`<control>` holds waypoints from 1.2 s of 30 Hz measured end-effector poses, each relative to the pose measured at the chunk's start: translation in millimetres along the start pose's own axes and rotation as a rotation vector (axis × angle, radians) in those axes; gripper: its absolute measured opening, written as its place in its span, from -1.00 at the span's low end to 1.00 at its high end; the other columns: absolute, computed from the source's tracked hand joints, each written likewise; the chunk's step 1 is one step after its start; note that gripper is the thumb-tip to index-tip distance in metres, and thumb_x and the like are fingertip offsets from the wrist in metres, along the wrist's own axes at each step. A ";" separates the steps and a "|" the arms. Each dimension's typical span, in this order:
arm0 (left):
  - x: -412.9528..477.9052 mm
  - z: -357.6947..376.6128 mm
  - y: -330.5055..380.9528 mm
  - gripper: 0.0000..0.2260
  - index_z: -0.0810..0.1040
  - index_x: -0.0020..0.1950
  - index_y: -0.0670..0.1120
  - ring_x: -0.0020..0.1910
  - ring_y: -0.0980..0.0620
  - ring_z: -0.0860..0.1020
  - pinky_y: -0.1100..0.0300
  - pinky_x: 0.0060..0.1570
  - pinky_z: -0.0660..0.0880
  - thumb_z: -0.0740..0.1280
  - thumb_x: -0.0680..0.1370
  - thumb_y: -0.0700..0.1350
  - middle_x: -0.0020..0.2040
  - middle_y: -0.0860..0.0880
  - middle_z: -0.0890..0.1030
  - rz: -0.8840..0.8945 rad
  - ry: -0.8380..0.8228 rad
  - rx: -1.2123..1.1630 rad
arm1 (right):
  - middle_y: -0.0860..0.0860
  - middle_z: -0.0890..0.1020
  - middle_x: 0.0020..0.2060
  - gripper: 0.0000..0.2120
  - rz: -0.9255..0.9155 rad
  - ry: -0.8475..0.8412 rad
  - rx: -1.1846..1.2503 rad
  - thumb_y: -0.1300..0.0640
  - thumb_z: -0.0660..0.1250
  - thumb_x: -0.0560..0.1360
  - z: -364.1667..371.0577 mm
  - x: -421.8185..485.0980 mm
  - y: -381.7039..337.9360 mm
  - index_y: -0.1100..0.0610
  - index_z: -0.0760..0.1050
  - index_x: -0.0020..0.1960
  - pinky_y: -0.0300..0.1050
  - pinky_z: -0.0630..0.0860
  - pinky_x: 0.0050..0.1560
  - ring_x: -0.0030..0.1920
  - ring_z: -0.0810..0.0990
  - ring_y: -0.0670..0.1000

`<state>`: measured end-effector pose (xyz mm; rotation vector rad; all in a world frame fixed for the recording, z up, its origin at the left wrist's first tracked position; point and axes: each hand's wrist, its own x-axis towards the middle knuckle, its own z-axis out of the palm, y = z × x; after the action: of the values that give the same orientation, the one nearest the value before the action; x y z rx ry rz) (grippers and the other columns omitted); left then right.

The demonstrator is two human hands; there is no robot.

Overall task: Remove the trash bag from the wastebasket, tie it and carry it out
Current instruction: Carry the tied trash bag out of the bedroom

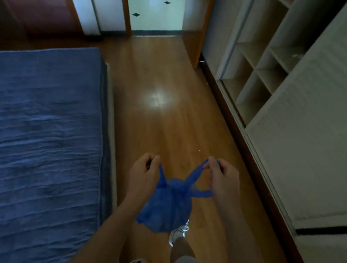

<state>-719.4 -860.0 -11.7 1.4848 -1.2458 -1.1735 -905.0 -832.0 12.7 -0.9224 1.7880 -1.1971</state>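
A small blue trash bag point(167, 206) hangs in the air in front of me, above the wooden floor. Its two handle strips run up and apart from a gathered neck. My left hand point(143, 172) is closed on the left strip. My right hand point(222, 176) pinches the right strip, which loops over its fingers. A loose blue loop sticks out to the right below that hand. The bag's bottom bulges and hides part of my shoe. No wastebasket is in view.
A bed with a blue cover point(31, 138) fills the left side. A white wardrobe point(314, 137) with open shelves point(263, 72) lines the right wall. The wooden floor point(166, 112) runs ahead to an open doorway point(158, 11) onto pale tiles.
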 end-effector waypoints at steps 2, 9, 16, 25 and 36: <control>31.2 9.4 1.7 -0.75 0.46 -0.23 -0.21 -0.39 0.10 0.38 0.16 -0.35 0.37 0.25 0.61 -0.12 -0.42 0.06 0.41 0.004 0.036 0.004 | -0.14 0.40 -0.57 -0.69 -0.022 -0.067 0.003 -0.01 0.29 0.59 8.6 37.2 -5.0 0.04 0.56 -0.30 -0.12 0.31 -0.40 -0.49 0.36 -0.11; 135.5 59.8 26.1 -0.75 0.43 -0.27 -0.21 -0.41 0.12 0.37 0.21 -0.36 0.36 0.28 0.59 -0.15 -0.42 0.01 0.41 -0.011 0.142 0.115 | -0.16 0.45 -0.59 -0.68 -0.085 -0.224 0.007 -0.02 0.27 0.59 31.5 168.3 -35.8 0.03 0.56 -0.31 -0.11 0.35 -0.34 -0.51 0.41 -0.17; 216.6 81.1 54.1 -0.77 0.44 -0.26 -0.14 -0.37 0.09 0.41 0.18 -0.32 0.39 0.28 0.59 -0.15 -0.37 -0.02 0.44 -0.027 0.201 0.116 | -0.20 0.47 -0.58 -0.68 -0.110 -0.216 0.075 0.13 0.26 0.63 58.3 267.3 -74.4 0.09 0.51 -0.31 -0.24 0.32 -0.32 -0.49 0.43 -0.21; 305.0 67.9 68.3 -0.79 0.50 -0.23 -0.20 -0.37 0.05 0.45 0.20 -0.33 0.44 0.29 0.59 -0.17 -0.35 -0.16 0.50 0.007 0.274 0.072 | -0.10 0.39 -0.54 -0.64 -0.136 -0.224 0.059 0.10 0.25 0.63 100.4 359.5 -87.2 0.03 0.50 -0.35 -0.10 0.32 -0.33 -0.48 0.36 -0.09; 484.0 0.1 69.5 -0.77 0.50 -0.22 -0.28 -0.41 0.11 0.39 0.27 -0.40 0.38 0.29 0.57 -0.16 -0.39 -0.15 0.47 -0.026 0.279 0.062 | -0.16 0.40 -0.66 -0.62 -0.093 -0.250 0.084 0.14 0.23 0.64 240.0 479.9 -149.7 0.16 0.46 -0.35 -0.34 0.27 -0.52 -0.61 0.36 -0.17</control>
<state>-702.0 -1348.6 -9.4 1.6515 -1.0821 -0.9136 -877.8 -1388.1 -5.5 -1.0653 1.5006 -1.1501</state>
